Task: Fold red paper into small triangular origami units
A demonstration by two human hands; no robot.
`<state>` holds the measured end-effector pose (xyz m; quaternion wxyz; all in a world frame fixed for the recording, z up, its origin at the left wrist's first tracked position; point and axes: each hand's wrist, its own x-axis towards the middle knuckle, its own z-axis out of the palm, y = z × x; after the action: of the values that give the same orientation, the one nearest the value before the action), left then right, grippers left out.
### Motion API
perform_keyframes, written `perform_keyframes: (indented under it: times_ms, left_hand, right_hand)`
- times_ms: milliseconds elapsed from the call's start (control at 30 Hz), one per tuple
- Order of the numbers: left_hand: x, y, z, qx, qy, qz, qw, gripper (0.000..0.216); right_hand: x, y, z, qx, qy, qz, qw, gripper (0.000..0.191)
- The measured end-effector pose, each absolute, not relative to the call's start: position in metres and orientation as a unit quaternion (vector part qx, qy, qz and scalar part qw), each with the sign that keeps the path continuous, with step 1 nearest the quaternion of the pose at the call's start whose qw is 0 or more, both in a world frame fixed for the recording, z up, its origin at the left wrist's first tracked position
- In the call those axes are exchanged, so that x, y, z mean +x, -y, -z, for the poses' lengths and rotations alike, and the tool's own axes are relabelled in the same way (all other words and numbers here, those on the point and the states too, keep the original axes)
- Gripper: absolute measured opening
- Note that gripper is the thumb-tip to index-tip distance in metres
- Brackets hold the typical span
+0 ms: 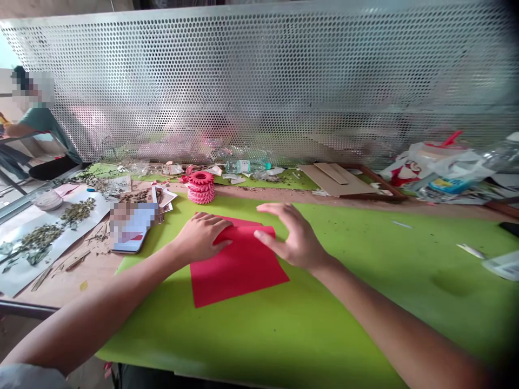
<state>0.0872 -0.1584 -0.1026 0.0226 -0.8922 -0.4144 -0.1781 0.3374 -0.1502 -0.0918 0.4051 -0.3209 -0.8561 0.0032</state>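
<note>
A sheet of red paper [239, 270] lies on the green tabletop, its far part bent over toward me in a rounded fold. My left hand [200, 235] grips the left end of this fold, fingers over the top and thumb on the near side. At the right end, my right hand [302, 237] is open, thumb and fingers apart around the paper's edge; its thumb tip is close to the sheet, and I cannot tell whether it touches. Just beyond the paper stands a stack of red toothed paper rings [201, 189].
A phone [135, 227] lies left of the paper, near dried plant bits on white paper [24, 265]. Along the perforated metal screen [259, 81] are a plastic bottle [247, 166], cardboard [334, 178] and plastic bags [441, 167]. A person [38, 119] sits at far left.
</note>
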Motion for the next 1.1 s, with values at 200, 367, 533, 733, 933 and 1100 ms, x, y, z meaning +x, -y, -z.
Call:
perform_keyframes:
  times_ms: [200, 367, 533, 733, 933, 1100]
  left_hand:
    - [0.090, 0.163, 0.102, -0.907, 0.385, 0.170, 0.013, 0.041]
    - [0.089, 0.165, 0.098, -0.896, 0.387, 0.216, 0.039, 0.030]
    - [0.085, 0.160, 0.098, -0.892, 0.376, 0.245, 0.048, 0.025]
    - [0.085, 0.160, 0.096, -0.895, 0.389, 0.219, 0.004, 0.026]
    - [0.060, 0.141, 0.088, -0.847, 0.469, 0.247, -0.036, 0.027]
    - [0.033, 0.122, 0.080, -0.810, 0.511, 0.284, 0.042, 0.027]
  right_hand:
    - [0.331, 0.156, 0.092, -0.254, 0.907, 0.066, 0.330, 0.017]
    - [0.333, 0.154, 0.092, -0.244, 0.900, 0.064, 0.355, 0.009]
    - [0.332, 0.154, 0.091, -0.265, 0.890, 0.024, 0.372, 0.005]
    - [0.332, 0.152, 0.095, -0.293, 0.892, -0.034, 0.342, 0.011]
    - [0.349, 0.141, 0.090, -0.354, 0.851, -0.120, 0.367, 0.016]
    - [0.362, 0.133, 0.088, -0.394, 0.829, -0.137, 0.372, 0.020]
